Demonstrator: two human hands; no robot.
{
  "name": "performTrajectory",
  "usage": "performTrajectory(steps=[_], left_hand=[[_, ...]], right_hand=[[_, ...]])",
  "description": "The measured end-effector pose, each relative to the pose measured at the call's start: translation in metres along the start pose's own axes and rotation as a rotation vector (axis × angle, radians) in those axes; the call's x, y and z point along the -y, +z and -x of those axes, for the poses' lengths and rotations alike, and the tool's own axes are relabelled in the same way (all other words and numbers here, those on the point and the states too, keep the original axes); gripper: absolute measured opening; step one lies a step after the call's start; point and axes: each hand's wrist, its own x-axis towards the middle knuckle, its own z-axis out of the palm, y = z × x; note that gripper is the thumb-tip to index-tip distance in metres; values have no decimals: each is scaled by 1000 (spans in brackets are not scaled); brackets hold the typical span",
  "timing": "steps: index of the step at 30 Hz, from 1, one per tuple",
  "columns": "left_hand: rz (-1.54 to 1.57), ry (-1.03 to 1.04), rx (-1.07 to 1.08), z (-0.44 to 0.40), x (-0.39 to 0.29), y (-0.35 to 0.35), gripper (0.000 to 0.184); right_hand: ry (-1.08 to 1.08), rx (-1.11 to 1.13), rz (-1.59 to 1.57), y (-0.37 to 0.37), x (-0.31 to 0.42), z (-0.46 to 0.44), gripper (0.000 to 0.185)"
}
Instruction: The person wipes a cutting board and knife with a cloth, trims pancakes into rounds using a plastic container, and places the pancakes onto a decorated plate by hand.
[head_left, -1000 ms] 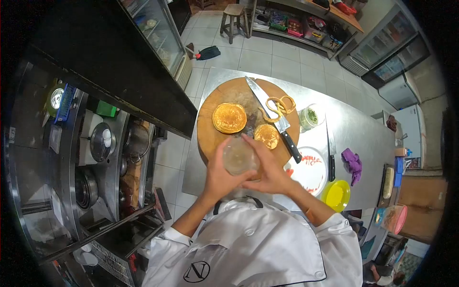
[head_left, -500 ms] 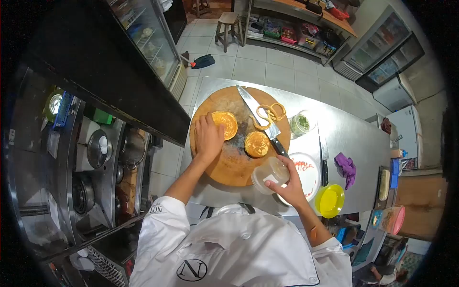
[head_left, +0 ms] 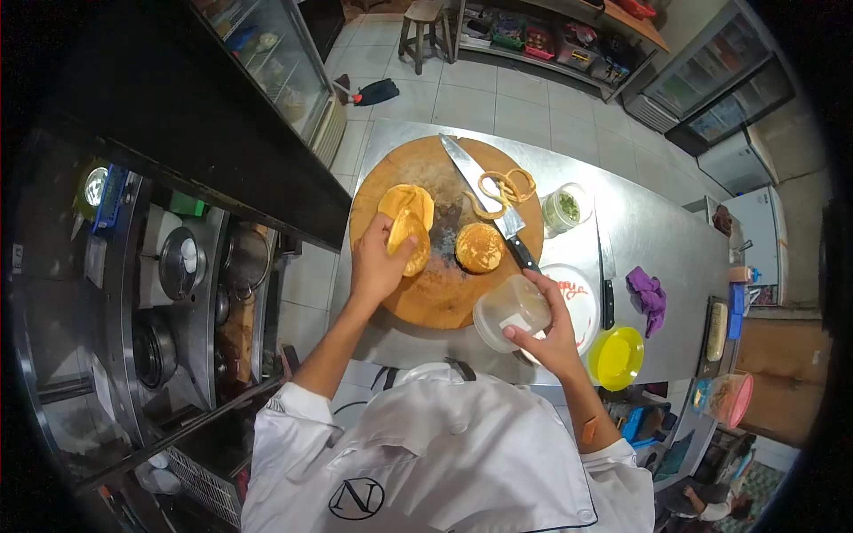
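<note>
My left hand pinches a pancake and holds it tilted up over the left part of the round wooden board. Another pancake lies flat behind it, partly covered. In my right hand is a clear plastic tub, tipped on its side at the board's front right edge. Between the hands sits a smaller round pancake with a browned top. Ring-shaped pancake trimmings rest on and around the blade of a large knife lying across the board.
A white plate with red writing is partly hidden behind my right hand. Right of it are a second knife, a yellow bowl and a purple cloth. A container of chopped greens stands beside the board.
My left hand, previously flat on the pancakes, has lifted one and tilted it, uncovering another. The tub in my right hand has shifted only slightly. The whole view has moved a little.
</note>
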Motion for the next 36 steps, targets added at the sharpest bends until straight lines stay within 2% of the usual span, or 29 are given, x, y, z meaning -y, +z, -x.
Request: performTrajectory(steps=[1, 2, 4, 5, 6, 8, 9, 10, 12, 16, 19, 23, 36], left_hand=[[143, 6, 35, 12, 0, 0, 33], [147, -4, 30, 25, -6, 2, 33], [613, -67, 119, 48, -19, 5, 30], [572, -178, 202, 53, -15, 1, 35], [578, -186, 191, 58, -11, -2, 35], [-7, -119, 99, 69, -4, -5, 36], [-169, 33, -53, 75, 8, -3, 33], [-162, 24, -64, 80, 14, -2, 33], [-56, 81, -218, 89, 16, -4, 30], [92, -36, -140, 106, 31, -2, 27], [152, -55, -137, 117, 36, 6, 27], [140, 19, -176, 125, 33, 9, 31], [307, -4, -207, 132, 44, 14, 35]], right_hand=[[5, 8, 3, 0, 3, -2, 101], [7, 12, -1, -1, 5, -4, 101], [13, 28, 0, 1, 7, -8, 102], [21, 32, -4, 2, 8, -10, 102], [30, 36, -8, 4, 8, -12, 102], [22, 54, 31, 9, 9, -15, 102], [6, 57, 64, 11, 10, -19, 103], [6, 71, 71, 14, 10, -23, 103], [-204, 76, 338, 21, 12, -29, 101], [-322, 155, 461, 60, 34, -44, 98], [-455, 202, 522, 94, 14, -62, 95], [-542, 262, 620, 117, 1, -74, 101], [-500, 361, 711, 124, 6, -74, 102]])
